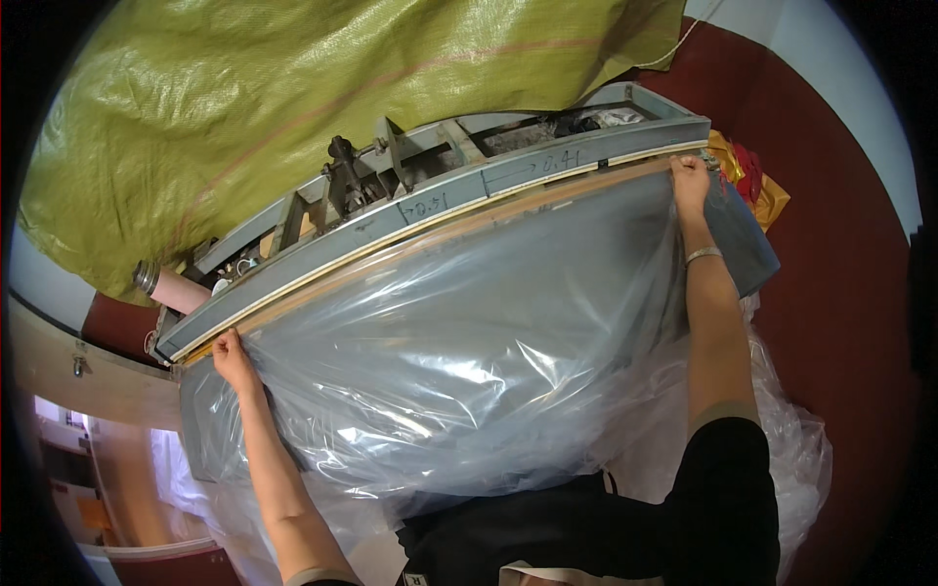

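- far left, low down: a doorway w/ a pale wall and some shelving, blurry, can't tell much more
- upper left: big green woven sack (293,107) slumped behind the machine, taking up most of the top of the view
- a pinkish roll end (161,283) pokes out at the machine's left end, right under the sack
- left hand (233,354) is pinched on the left corner of the clear plastic bag (459,342), fingers closed on the film just below the sealing bar (430,220)
- the bag's open edge is stretched flat along that long grey bar, corner to corner, the rest hanging down toward the person's body and bunching at the bottom
- handling, imo: thin film, super light, floppy, slick and shiny, no stiffness at all, so it prob only stays straight while both corners are pulled tight. likely tears or wrinkles easy if yanked unevenly
- best grip looks like exactly where it's held: top edge, at the two corners, close to the bar
- right hand (690,176) is clamped on the right corner of the bag, up at the bar's right end, bracelet (703,255) on the wrist
- behind that hand: yellow and red cloth (752,181) bundled up, then dark red floor (840,293)
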Demonstrator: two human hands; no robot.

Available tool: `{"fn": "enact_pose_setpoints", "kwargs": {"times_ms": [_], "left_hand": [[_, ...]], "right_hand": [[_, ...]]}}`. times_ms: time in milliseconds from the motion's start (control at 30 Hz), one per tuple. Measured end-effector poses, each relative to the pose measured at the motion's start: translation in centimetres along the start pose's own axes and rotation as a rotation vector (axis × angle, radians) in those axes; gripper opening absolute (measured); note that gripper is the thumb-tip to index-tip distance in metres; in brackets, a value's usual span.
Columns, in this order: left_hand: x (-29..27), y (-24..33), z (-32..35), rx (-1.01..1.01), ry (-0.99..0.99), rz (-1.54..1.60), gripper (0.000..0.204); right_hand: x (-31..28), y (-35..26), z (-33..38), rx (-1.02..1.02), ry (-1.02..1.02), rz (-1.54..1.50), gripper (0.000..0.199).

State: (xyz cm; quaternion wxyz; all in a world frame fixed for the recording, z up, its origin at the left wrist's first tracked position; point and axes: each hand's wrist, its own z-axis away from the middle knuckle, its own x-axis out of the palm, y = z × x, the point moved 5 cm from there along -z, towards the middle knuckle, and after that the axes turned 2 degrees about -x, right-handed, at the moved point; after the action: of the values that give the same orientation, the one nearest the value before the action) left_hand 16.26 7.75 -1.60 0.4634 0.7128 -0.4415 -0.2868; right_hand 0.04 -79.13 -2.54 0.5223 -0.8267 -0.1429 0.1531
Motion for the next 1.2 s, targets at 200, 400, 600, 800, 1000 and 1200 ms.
{"fn": "enact_pose_setpoints", "kwargs": {"times_ms": [200,400,600,800,1000,1200], "left_hand": [[0.7,0.8,0.9,-0.111,0.064,-0.004,0.012],[0.0,1.3,1.3,-0.124,0.11,0.054,0.01],[-0.7,3.9,2.0,-0.068,-0.089,-0.105,0.009],[-4.0,12.4,6.7,0.008,-0.192,0.066,0.008],[-9.4,16.0,9.3,0.265,-0.047,-0.082,0.015],[-17.2,13.5,20.5,0.132,0.385,-0.622,0.038]], "right_hand": [[-1.9,-0.1,-0.3,-0.1,0.167,0.207,0.015],[-1.5,-3.8,1.3,0.036,0.177,0.041,0.016],[-0.4,-8.2,2.9,0.035,0.302,0.572,0.016],[11.8,-26.2,19.8,-0.851,-0.41,0.066,0.018],[16.6,-25.7,30.3,-0.54,-1.122,0.149,0.015],[5.5,-17.3,24.0,-0.369,-0.871,0.264,0.017]]}}
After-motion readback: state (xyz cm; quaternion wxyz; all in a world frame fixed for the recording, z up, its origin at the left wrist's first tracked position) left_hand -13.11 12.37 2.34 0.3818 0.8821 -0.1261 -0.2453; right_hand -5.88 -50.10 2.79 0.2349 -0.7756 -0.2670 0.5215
